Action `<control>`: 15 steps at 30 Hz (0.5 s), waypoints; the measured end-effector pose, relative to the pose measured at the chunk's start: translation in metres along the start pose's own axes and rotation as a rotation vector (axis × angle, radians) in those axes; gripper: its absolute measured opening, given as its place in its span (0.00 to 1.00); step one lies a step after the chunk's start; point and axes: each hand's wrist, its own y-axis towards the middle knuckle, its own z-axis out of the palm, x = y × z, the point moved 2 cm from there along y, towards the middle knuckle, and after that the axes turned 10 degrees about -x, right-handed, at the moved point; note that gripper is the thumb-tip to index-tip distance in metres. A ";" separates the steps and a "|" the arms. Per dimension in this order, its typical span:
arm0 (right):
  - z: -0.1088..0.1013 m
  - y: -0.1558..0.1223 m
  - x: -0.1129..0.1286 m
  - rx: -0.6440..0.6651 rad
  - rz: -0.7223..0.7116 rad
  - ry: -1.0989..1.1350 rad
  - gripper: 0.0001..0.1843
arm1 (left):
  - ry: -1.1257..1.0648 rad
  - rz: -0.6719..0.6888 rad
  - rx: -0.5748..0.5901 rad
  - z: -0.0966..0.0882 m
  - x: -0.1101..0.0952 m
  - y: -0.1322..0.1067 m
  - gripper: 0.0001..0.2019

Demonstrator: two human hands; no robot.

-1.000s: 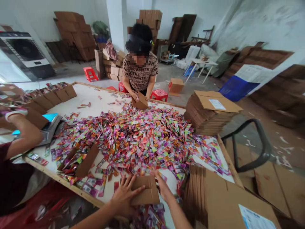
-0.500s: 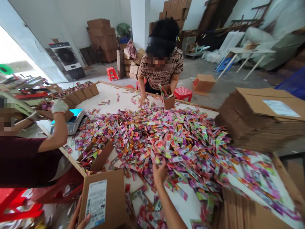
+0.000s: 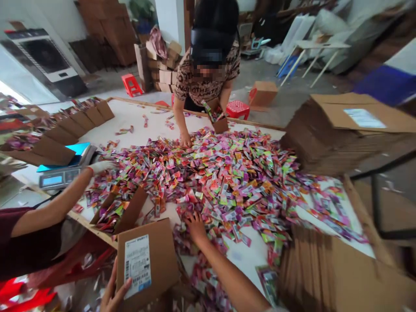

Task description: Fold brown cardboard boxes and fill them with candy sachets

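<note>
A big heap of colourful small packets (image 3: 227,177) covers the white table (image 3: 136,121). My right hand (image 3: 196,226) lies flat on the packets at the heap's near edge, fingers spread. My left hand (image 3: 113,291) grips the lower edge of a brown cardboard box (image 3: 147,260) with a white barcode label, held at the table's near edge. Some packets lie below the box near my right forearm.
A person across the table reaches into the heap beside a small box (image 3: 221,123). At left, another person's gloved hand (image 3: 100,167) reaches near a scale (image 3: 61,175) and an open box of packets (image 3: 118,212). Stacks of flat cartons (image 3: 341,130) stand at right and near right.
My right hand has slid left and toward me across the packets. The box in my left hand stays about where it was. The left person's gloved hand dropped from the scale to the heap.
</note>
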 end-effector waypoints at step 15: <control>-0.037 -0.066 -0.075 -0.466 0.878 0.955 0.32 | -0.044 -0.280 0.476 0.108 -0.027 0.070 0.29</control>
